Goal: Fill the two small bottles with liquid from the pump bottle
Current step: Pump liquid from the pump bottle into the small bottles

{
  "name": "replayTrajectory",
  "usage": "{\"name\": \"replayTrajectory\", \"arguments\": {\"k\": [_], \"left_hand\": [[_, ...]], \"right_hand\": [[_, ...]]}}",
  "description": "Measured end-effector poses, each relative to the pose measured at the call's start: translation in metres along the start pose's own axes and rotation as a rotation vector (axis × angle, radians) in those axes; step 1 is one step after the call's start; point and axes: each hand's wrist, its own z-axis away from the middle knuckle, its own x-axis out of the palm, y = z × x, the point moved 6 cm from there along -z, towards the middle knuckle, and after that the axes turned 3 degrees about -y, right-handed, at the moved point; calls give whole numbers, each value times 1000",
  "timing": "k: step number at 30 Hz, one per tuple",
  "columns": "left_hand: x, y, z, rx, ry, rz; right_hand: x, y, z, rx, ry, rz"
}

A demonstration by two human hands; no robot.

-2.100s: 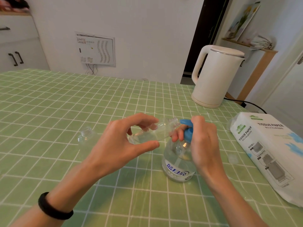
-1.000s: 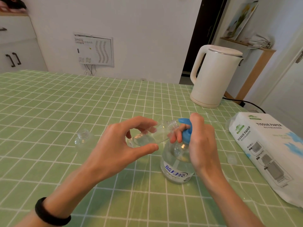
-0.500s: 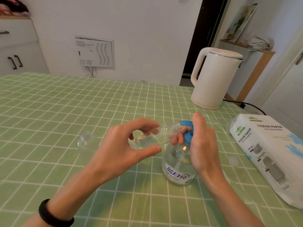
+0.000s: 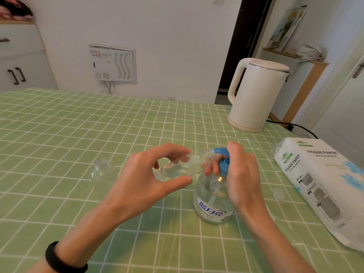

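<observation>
Clear small bottle held tilted to the blue pump head.
Seen from the head: the left hand pinches the small bottle between thumb and fingers, with its mouth at the nozzle. The right hand curls round the blue pump head of the pump bottle, which stands on the green checked tablecloth. Slow presses with the mouth snug under the spout should avoid spills. The small bottle is transparent and seems partly filled.

green checked cloth, blue pump, cream kettle
</observation>
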Motion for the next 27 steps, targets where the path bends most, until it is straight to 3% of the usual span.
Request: {"name": "replayTrajectory", "arguments": {"k": [27], "left_hand": [[-1,-3,-1,5,3,12]], "right_hand": [[0,2,0,-3,23,20]]}}
